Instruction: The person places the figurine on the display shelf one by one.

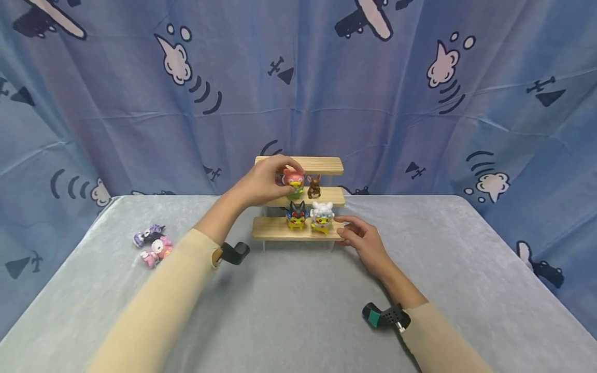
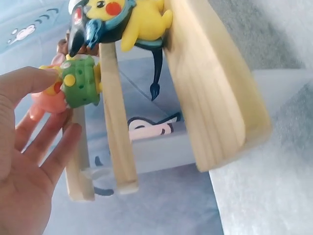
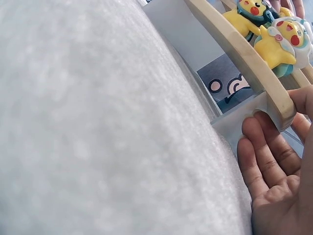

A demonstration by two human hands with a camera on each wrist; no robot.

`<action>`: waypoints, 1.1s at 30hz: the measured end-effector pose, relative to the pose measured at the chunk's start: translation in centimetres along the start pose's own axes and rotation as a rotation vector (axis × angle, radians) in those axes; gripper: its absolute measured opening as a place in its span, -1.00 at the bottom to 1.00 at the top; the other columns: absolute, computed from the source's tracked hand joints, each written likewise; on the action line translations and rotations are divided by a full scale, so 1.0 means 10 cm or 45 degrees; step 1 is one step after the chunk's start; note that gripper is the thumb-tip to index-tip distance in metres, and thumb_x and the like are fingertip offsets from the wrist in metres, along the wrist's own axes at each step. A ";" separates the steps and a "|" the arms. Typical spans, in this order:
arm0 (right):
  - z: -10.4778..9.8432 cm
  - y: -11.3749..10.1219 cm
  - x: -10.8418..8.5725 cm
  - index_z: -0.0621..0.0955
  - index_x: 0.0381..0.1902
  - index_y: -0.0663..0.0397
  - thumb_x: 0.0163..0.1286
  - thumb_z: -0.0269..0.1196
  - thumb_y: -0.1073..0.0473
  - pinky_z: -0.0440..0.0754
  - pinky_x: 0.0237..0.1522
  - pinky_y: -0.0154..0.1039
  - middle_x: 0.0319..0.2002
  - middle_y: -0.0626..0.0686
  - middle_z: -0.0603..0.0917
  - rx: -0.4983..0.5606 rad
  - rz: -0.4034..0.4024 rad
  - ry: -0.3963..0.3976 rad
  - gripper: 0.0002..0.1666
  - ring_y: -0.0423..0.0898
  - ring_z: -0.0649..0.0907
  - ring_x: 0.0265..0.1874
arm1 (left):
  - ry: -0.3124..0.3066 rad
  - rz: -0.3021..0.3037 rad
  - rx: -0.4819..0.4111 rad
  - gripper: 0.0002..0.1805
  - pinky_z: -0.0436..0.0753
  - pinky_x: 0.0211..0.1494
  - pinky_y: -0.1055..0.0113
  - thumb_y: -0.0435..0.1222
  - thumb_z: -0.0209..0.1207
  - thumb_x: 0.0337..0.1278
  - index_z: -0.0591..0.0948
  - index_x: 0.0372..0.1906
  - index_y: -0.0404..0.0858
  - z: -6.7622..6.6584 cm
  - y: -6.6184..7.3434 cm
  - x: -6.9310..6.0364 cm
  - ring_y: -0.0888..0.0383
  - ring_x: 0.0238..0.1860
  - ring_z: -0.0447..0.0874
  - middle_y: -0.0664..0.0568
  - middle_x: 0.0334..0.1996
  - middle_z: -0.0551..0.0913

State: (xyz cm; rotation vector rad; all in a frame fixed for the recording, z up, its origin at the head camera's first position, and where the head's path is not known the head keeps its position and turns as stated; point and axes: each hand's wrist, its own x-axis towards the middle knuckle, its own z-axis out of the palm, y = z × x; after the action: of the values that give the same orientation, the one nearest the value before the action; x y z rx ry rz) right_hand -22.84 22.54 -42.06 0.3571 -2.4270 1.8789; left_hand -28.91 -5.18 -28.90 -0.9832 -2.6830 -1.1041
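In the head view, a three-step wooden display shelf (image 1: pixel 298 228) stands on the table. My left hand (image 1: pixel 266 181) pinches a figurine in a pink hood and green outfit (image 2: pixel 80 83) at the middle step, its feet at the board; whether it bears weight there I cannot tell. Beside it sits a brown long-eared figurine (image 1: pixel 314 187). The bottom step holds a yellow figurine in a black hood (image 1: pixel 296 216) and one in a white fluffy hood (image 1: pixel 322 217). My right hand (image 1: pixel 361 241) grips the right end of the bottom board, fingertips (image 3: pixel 252 126) against the clear side support (image 3: pixel 239 117).
On the left of the table lie a purple-and-black figurine (image 1: pixel 149 235) and a pink-and-white one (image 1: pixel 158 251), close together. A blue patterned curtain (image 1: pixel 298 77) hangs behind the grey-covered table (image 1: pixel 298 311).
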 end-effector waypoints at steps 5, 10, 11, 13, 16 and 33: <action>0.00 0.01 0.01 0.55 0.26 0.27 0.51 0.20 0.20 0.78 -0.11 -0.23 -0.12 0.08 0.66 -0.012 0.005 0.001 -0.57 -0.29 0.68 -0.23 | 0.028 -0.009 -0.008 -0.57 0.71 0.17 0.12 -0.45 0.32 0.15 0.62 0.15 -0.19 -0.10 -0.04 -0.04 0.01 0.17 0.62 -0.05 0.19 0.60; 0.00 0.01 0.01 0.55 0.26 0.27 0.51 0.20 0.20 0.78 -0.11 -0.23 -0.09 0.12 0.65 -0.012 0.004 -0.001 -0.57 -0.29 0.68 -0.23 | 0.060 -0.068 -0.020 -0.54 0.70 0.21 0.14 -0.43 0.33 0.16 0.61 0.18 -0.17 -0.26 -0.11 -0.13 -0.01 0.24 0.56 -0.03 0.24 0.56; 0.00 0.01 0.01 0.54 0.26 0.27 0.51 0.20 0.20 0.78 -0.11 -0.24 -0.10 0.11 0.65 -0.015 0.004 0.000 -0.56 -0.29 0.68 -0.23 | 0.067 -0.076 -0.011 -0.54 0.70 0.21 0.14 -0.42 0.34 0.16 0.61 0.19 -0.17 -0.29 -0.12 -0.15 -0.01 0.25 0.56 -0.03 0.25 0.56; 0.01 0.01 0.01 0.54 0.26 0.28 0.51 0.20 0.20 0.78 -0.11 -0.24 -0.13 0.06 0.65 -0.019 0.004 0.000 -0.56 -0.30 0.68 -0.23 | 0.084 -0.094 0.011 -0.55 0.70 0.20 0.12 -0.39 0.34 0.17 0.61 0.19 -0.16 -0.36 -0.15 -0.21 -0.01 0.24 0.57 -0.02 0.24 0.57; 0.01 0.00 0.01 0.54 0.26 0.28 0.51 0.21 0.19 0.78 -0.11 -0.24 -0.14 0.04 0.65 -0.021 0.007 0.002 -0.56 -0.30 0.68 -0.23 | 0.111 -0.111 0.040 -0.56 0.70 0.18 0.08 -0.37 0.33 0.20 0.62 0.19 -0.18 -0.44 -0.18 -0.32 -0.02 0.20 0.58 -0.05 0.21 0.59; 0.00 0.00 0.01 0.54 0.26 0.29 0.51 0.20 0.19 0.78 -0.12 -0.26 -0.21 -0.10 0.67 -0.021 0.015 0.005 -0.55 -0.31 0.69 -0.24 | 0.248 -0.243 0.060 -0.68 0.65 0.22 -0.04 -0.34 0.23 0.35 0.64 0.16 -0.17 -0.61 -0.40 -1.05 -0.05 0.19 0.59 -0.08 0.17 0.63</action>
State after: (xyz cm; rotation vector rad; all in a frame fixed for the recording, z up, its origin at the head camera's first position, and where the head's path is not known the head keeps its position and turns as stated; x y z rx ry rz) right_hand -22.90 22.51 -42.10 0.3388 -2.4464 1.8611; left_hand -23.98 -16.89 -30.00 -0.5880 -2.6714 -1.0982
